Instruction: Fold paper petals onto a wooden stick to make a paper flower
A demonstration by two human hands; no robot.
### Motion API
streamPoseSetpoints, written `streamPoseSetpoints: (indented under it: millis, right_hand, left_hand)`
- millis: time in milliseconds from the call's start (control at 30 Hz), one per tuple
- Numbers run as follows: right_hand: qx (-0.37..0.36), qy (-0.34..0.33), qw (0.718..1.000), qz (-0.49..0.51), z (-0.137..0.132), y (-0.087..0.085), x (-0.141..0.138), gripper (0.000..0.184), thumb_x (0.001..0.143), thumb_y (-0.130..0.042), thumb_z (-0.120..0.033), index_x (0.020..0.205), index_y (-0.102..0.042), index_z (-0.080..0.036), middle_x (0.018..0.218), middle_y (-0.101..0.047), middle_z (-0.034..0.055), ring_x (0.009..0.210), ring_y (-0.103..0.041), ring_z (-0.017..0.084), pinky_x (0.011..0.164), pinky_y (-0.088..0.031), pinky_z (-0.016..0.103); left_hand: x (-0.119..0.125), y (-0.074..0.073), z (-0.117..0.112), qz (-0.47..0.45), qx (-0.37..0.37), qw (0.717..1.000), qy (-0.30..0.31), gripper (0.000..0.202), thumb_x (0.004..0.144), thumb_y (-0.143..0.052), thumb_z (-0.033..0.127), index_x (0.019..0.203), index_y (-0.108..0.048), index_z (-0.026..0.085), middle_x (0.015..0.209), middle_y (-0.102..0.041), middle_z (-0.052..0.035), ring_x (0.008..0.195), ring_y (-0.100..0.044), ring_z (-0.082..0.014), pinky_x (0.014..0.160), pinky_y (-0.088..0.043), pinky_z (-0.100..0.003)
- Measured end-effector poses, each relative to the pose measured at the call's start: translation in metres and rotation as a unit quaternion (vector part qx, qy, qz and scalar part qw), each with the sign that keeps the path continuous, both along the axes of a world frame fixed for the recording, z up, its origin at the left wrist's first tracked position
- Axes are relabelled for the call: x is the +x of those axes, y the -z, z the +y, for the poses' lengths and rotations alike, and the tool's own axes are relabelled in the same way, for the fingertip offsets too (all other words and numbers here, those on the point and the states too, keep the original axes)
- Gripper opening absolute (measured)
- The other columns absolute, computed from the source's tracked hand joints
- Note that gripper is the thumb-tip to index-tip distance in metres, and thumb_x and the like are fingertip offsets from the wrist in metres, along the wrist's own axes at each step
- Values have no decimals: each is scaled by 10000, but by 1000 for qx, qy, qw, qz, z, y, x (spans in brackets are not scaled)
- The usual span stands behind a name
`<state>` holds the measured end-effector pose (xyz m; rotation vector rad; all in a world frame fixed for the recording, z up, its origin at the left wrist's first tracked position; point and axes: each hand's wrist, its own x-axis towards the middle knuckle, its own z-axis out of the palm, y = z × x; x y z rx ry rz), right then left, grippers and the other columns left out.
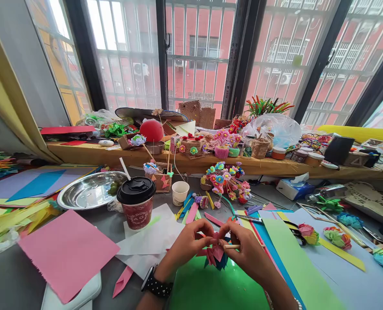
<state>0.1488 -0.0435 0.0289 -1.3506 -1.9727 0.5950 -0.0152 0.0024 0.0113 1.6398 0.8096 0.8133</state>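
Note:
My left hand (191, 243) and my right hand (244, 249) meet low in the middle of the view, both with fingers pinched on a small folded paper flower (217, 255) of pink and dark blue pieces. A thin wooden stick (232, 246) lies across my right fingers, its tip at the flower. A black dotted watch (155, 285) is on my left wrist. Under the hands lies a shiny green sheet (210, 290).
A lidded paper coffee cup (136, 206) with a straw stands left of my hands, behind it a steel bowl (88, 191) and a small white cup (180, 192). A pink sheet (66, 252), scissors (296, 234), paper flowers (225, 181) and coloured sheets crowd the table. The cluttered windowsill (269, 165) runs behind.

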Motion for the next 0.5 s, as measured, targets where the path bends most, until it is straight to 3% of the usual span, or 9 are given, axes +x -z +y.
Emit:
streamPoseSetpoints:
  millis: [333,500]
  right_hand:
    - [8,3,1000,-5,0,-3,2,96,784,-495,-269,773,-539,-183,672,-568,-7,537,-461,104,469,-344,201]
    - [25,4,1000,-2,2,0,2,80,784,-478,-235,794,-539,-185,747,-589,11,605,-512,121,536,-415,221]
  left_hand:
    - [-3,-8,-2,-3,43,999,7,130,709,-583,271,728,-567,143,730,-587,-13,713,-576,-148,675,-459,-260]
    - [-2,-7,-4,-4,75,997,-7,127,722,-575,268,715,-572,142,730,-593,-18,714,-587,-150,691,-468,-262]
